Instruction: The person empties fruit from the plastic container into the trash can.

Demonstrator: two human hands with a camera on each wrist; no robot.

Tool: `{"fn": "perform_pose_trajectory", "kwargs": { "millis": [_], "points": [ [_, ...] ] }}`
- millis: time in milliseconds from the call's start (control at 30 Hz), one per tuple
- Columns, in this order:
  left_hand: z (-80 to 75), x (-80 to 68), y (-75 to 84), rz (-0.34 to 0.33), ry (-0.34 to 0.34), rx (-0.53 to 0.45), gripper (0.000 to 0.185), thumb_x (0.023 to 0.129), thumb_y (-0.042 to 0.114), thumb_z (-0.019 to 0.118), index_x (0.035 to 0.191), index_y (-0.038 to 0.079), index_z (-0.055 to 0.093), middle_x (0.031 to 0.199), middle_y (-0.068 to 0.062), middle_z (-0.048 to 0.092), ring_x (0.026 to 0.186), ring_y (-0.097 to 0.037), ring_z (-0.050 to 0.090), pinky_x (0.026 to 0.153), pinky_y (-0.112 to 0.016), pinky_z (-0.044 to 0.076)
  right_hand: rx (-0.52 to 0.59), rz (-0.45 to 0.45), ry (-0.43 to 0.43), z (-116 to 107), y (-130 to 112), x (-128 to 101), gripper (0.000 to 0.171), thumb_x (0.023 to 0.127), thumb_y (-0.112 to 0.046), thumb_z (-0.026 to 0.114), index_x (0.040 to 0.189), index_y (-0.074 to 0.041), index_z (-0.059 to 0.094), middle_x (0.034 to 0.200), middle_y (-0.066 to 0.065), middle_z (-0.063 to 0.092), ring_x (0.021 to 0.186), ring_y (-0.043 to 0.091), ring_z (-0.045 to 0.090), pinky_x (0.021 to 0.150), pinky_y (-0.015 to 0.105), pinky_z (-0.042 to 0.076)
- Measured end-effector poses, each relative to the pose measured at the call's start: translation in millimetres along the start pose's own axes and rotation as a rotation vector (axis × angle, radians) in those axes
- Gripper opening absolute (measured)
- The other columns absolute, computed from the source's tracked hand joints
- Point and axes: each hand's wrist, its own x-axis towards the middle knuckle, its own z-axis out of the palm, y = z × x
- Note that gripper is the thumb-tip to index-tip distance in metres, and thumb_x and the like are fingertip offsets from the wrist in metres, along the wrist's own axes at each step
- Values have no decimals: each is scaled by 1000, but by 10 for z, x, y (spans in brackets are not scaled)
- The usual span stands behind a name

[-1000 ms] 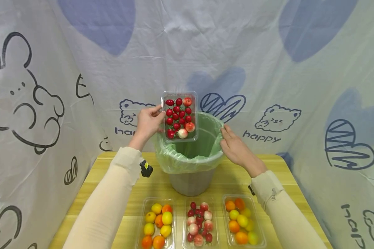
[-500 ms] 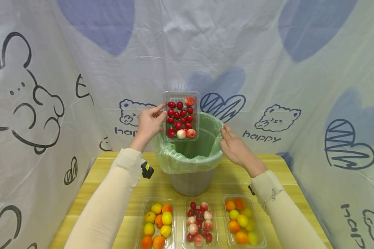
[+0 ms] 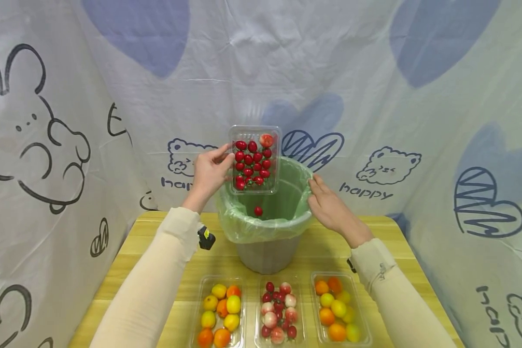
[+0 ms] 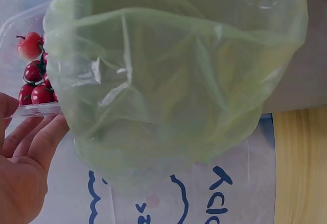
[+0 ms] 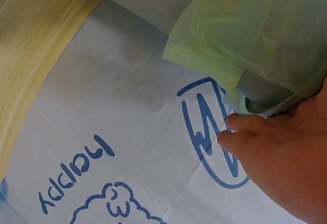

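Note:
My left hand (image 3: 213, 174) pinches the left edge of a clear plastic box (image 3: 275, 159), held tipped up over the bin's mouth. Small red fruits (image 3: 248, 159) like cherry tomatoes, with green stems, fill it, plus a larger red-and-white fruit (image 3: 266, 140) at the top. Just below the box, a single red fruit (image 3: 258, 211) is in mid-air inside the bin's opening. The grey bin (image 3: 267, 253) wears a green plastic bag (image 3: 247, 232) folded over its rim. My right hand (image 3: 330, 205) rests against the rim's right side with straight fingers (image 5: 255, 137); its thumb is hidden.
Three clear boxes stand along the front of the wooden table (image 3: 161, 290): yellow and orange fruits (image 3: 221, 308) at left, red and pink ones (image 3: 279, 314) in the middle, orange and yellow ones (image 3: 336, 309) at right. A printed cloth (image 3: 252, 63) surrounds the table.
The left hand has shifted the box slightly right. Two larger fruits, one pale and one red, have left its lower edge, and a small red fruit now shows below it.

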Motion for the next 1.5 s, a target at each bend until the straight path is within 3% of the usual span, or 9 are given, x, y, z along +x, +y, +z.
{"fn": "perform_pose_trajectory", "kwargs": {
  "millis": [300, 533, 1100, 1233, 1500],
  "points": [
    [7, 21, 8, 49, 16, 7, 42, 103, 12, 67, 144, 5, 62, 134, -23, 70, 105, -43, 73, 59, -23, 64, -14, 6, -5, -12, -10, 4, 64, 110, -28, 21, 164, 7, 19, 176, 23, 4, 162, 44, 13, 135, 55, 16],
    [-6, 18, -2, 42, 30, -27, 41, 103, 10, 66, 143, 5, 63, 134, -24, 70, 110, -46, 72, 61, -33, 67, -11, 8, -10, -16, -14, 1, 64, 111, -27, 22, 164, 8, 19, 176, 23, 5, 163, 43, 12, 135, 53, 15],
    [2, 15, 37, 72, 37, -68, 43, 102, 11, 68, 144, 2, 61, 132, -24, 71, 107, -44, 73, 61, -30, 67, -9, 3, -1, -7, -23, -6, 63, 111, -26, 23, 163, 9, 20, 176, 23, 5, 163, 43, 13, 136, 53, 15],
    [-5, 16, 43, 78, 40, -79, 43, 102, 11, 68, 144, 2, 60, 134, -22, 71, 105, -41, 74, 61, -25, 66, -11, 1, 1, -5, -22, 3, 63, 110, -26, 23, 163, 9, 20, 176, 24, 6, 162, 44, 14, 135, 54, 16],
    [-6, 13, 36, 89, 39, -103, 44, 102, 11, 69, 144, 3, 59, 139, -17, 69, 101, -28, 77, 66, -28, 67, -13, 4, 1, -9, -18, 2, 63, 110, -26, 23, 163, 9, 21, 176, 23, 6, 163, 43, 13, 135, 54, 17]
  ]
}}
